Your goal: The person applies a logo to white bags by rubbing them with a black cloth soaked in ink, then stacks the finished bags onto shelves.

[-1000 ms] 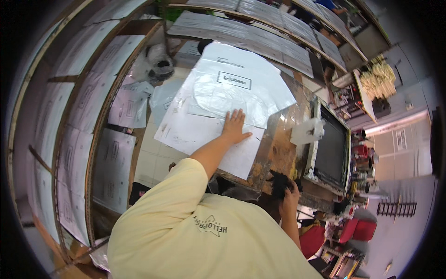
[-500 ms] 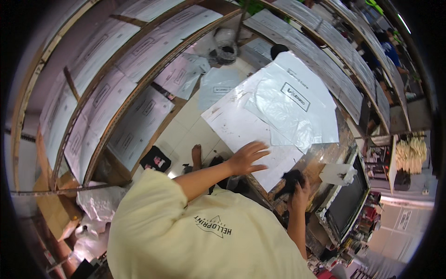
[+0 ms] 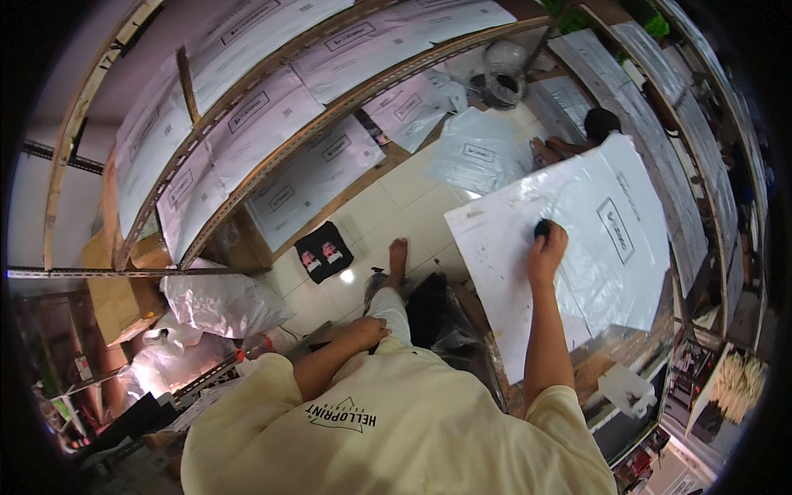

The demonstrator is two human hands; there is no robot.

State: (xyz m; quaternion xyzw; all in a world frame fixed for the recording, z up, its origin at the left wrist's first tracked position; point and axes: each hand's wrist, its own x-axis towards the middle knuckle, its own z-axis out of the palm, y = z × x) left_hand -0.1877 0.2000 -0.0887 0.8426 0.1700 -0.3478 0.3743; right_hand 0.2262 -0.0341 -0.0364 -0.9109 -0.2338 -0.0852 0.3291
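My right hand (image 3: 548, 254) is closed on a wadded black cloth (image 3: 542, 231) over the white board (image 3: 495, 256). Beside that hand lie flat, pale translucent plastic bags (image 3: 602, 272) with a printed black frame, overlapping on the board's right part. Down at my waist, by the light trousers, rests my left hand (image 3: 363, 332). Its fingers are curled together, and whatever they may hold is hidden. A loose printed bag (image 3: 470, 153) lies beyond the board's far left corner.
Racks of printed sheets (image 3: 256, 111) stand left and far right. A folded black garment (image 3: 324, 252) lies on the tiled floor (image 3: 388, 198). A white plastic jug-like container (image 3: 627, 389) stands at the right table edge. Another person (image 3: 601, 125) is beyond the board.
The right hand with the black cloth has moved from the table's near right edge onto the board. My left hand has drawn back from the board to my waist. The view has turned.
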